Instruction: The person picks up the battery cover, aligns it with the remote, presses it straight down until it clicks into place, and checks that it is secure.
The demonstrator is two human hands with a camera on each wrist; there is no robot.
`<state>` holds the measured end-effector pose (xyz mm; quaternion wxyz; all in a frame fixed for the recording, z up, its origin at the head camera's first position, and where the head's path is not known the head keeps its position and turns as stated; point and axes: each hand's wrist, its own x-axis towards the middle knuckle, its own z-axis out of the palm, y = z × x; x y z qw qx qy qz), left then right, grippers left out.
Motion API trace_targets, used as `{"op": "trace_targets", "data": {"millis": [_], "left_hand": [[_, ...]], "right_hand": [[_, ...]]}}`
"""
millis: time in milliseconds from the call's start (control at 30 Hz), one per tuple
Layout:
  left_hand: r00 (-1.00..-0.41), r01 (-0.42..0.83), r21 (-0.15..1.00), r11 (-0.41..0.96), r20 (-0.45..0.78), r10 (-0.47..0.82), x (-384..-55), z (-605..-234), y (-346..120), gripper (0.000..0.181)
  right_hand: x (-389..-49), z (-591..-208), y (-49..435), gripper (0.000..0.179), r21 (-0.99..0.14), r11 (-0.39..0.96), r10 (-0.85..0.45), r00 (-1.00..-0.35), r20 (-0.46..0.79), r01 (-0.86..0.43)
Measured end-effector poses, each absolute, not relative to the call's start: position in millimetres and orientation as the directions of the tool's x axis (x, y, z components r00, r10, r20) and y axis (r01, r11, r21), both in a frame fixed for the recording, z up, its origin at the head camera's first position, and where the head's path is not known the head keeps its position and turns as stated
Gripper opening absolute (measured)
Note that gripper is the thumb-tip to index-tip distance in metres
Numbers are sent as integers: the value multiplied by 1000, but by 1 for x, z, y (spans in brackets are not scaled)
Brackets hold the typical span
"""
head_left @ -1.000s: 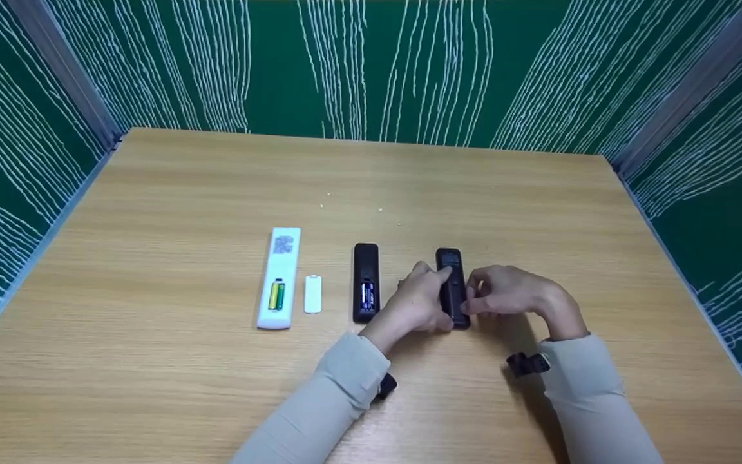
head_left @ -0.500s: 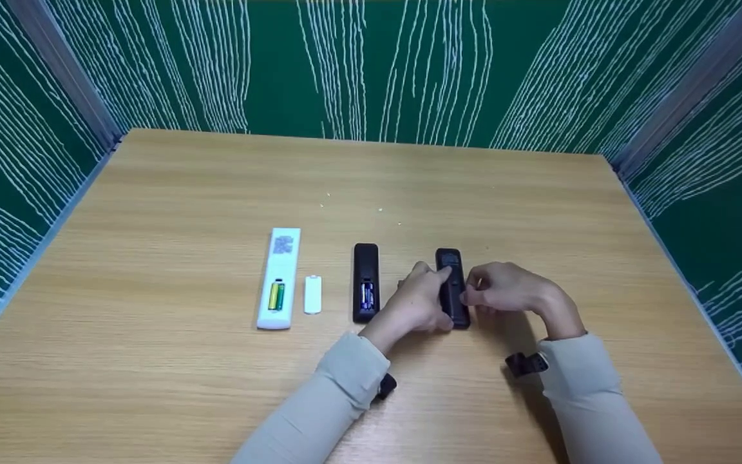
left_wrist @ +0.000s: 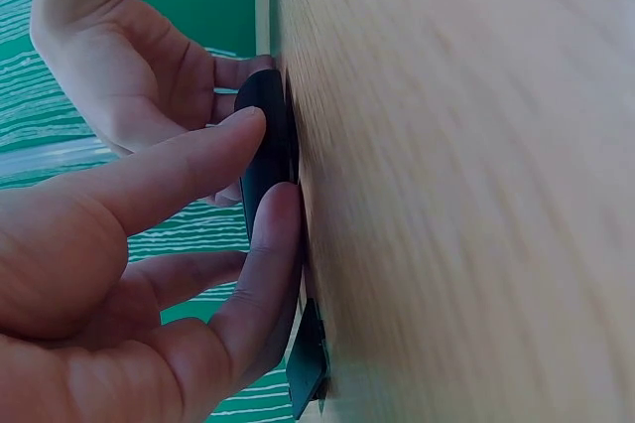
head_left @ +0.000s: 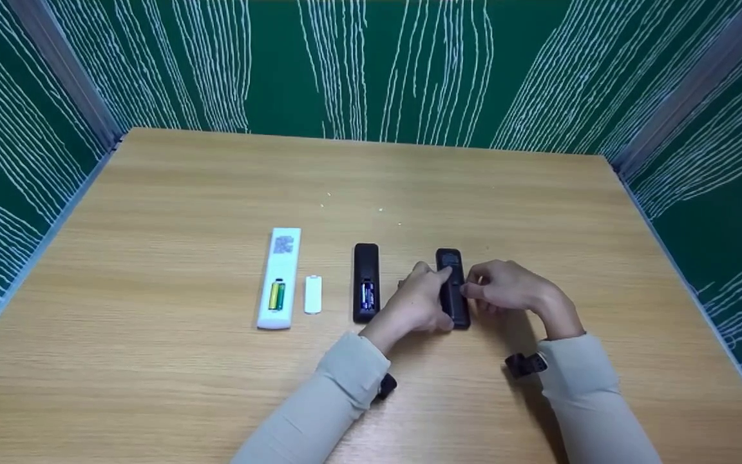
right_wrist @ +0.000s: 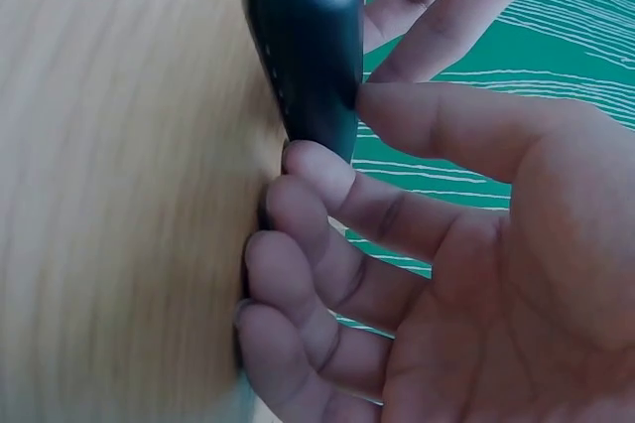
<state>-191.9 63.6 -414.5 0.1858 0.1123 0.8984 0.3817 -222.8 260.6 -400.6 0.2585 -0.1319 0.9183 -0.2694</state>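
A black remote control (head_left: 453, 296) lies back side up on the table, right of centre. My left hand (head_left: 413, 299) grips it from the left, with thumb and fingers along its side in the left wrist view. On its right edge my right hand (head_left: 506, 287) pinches it between thumb and index finger, the other fingers curled beside it near the table in the right wrist view. A thin dark flat piece (left_wrist: 308, 363) shows below the left fingers in the left wrist view; the left hand mostly hides it in the head view.
Left of the hands lies another black remote (head_left: 366, 264) with its battery bay uncovered and blue batteries (head_left: 368, 296) inside. Further left is a white remote (head_left: 285, 258) holding a yellow and a green battery, with its white cover (head_left: 313, 294) beside it. Small white specks dot the table behind.
My right thumb and fingers have slid a little away from me along the black remote's right edge. The left hand and the other things stay where they were.
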Motion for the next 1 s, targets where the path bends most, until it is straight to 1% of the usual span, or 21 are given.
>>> {"op": "trace_targets", "data": {"millis": [267, 367, 467, 600, 767, 900, 1000], "left_hand": [[-896, 97, 723, 684, -236, 377, -193, -414, 60, 107], [-894, 97, 737, 669, -230, 384, -194, -410, 56, 106], [-901, 93, 759, 645, -212, 379, -195, -404, 51, 101], [-910, 79, 787, 612, -194, 367, -197, -396, 42, 90], [-923, 119, 784, 609, -138, 359, -200, -385, 27, 74], [-930, 161, 801, 576, -72, 360, -199, -381, 10, 70], [-935, 201, 797, 569, -17, 354, -198, -383, -6, 68]], "right_hand": [[-221, -399, 260, 26, -549, 829, -372, -838, -399, -106], [-220, -397, 261, 26, -554, 827, -360, -845, -395, -94], [-219, -394, 261, 25, -560, 824, -346, -859, -377, -86], [-219, -392, 261, 24, -542, 832, -330, -891, -311, -119], [-218, -388, 258, 22, -515, 841, -305, -931, -201, -165], [-215, -383, 253, 19, -529, 827, -303, -943, -136, -189], [-213, -379, 250, 21, -543, 810, -316, -945, -86, -221]]}}
